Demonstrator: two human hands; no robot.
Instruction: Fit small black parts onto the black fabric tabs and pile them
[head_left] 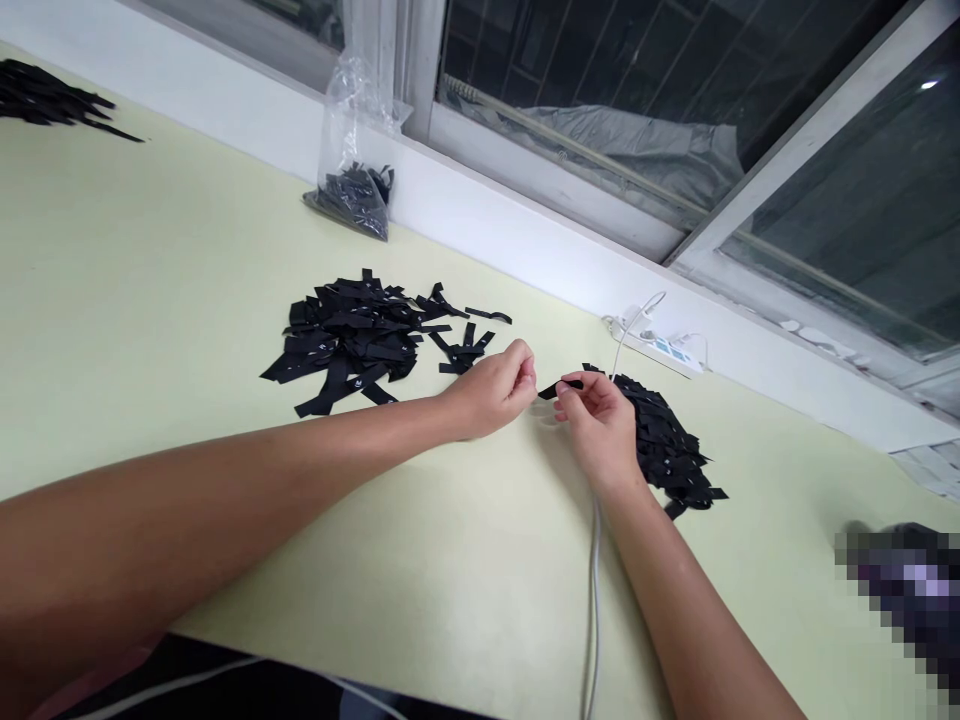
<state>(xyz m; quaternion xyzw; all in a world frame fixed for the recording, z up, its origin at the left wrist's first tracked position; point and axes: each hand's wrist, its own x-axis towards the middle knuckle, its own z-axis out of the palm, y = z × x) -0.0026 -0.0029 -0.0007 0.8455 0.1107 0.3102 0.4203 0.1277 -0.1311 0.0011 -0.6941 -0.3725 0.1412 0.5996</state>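
My right hand (602, 425) pinches a short black fabric strip (551, 391) between thumb and fingertips, just above the table. Close to the strip's left end, my left hand (489, 388) is closed with its fingers curled in. Whether it grips anything is hidden. Left of my left hand lies a heap of black fabric strips (352, 330), some with small white marks. A few loose strips (466, 350) are scattered beside that heap. Another heap of black strips (664, 435) lies behind and right of my right hand, which partly covers it.
A clear plastic bag (351, 180) with black strips stands against the white ledge. Further black strips (49, 95) lie at far left. A power strip (664, 350) sits by the ledge, and a white cable (595, 600) runs under my right wrist across the pale green table (187, 250).
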